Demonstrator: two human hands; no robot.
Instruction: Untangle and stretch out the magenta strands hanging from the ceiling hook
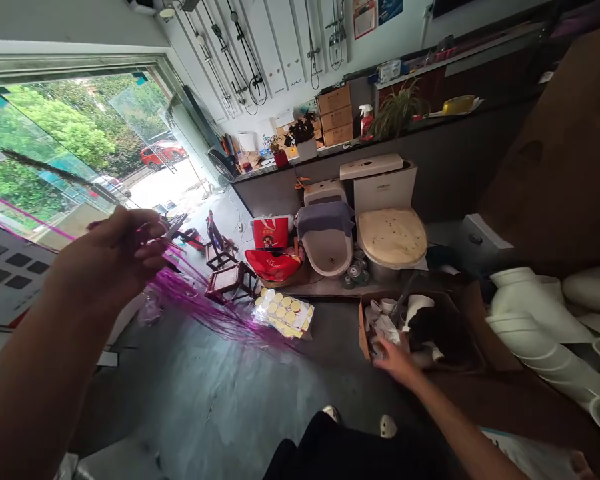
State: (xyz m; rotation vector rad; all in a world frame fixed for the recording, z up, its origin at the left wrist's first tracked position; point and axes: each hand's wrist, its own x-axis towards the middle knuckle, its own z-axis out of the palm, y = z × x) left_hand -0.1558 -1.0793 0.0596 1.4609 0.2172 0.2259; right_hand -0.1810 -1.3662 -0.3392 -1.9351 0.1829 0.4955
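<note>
My left hand (115, 257) is raised at the left, its fingers closed around thin pink-purple plastic twine. The loose strands of the twine (205, 303) trail down to the right over the floor, blurred by motion. Low on the right, my right hand (395, 361) reaches over the near left side of an open cardboard box (364, 333). Its fingers look apart, close to crumpled clear wrapping (387, 328) in the box. White plastic pipe fittings (420, 307) and a black piece of cloth or bag (443, 333) lie inside too.
Large white pipes (530, 327) lie at the right. Ahead stand a urinal (325, 247) and a toilet (393, 237) with cardboard on it. A package of yellow-topped round items (285, 312), a small wooden chair (225, 277) and red bags (273, 263) are on the floor.
</note>
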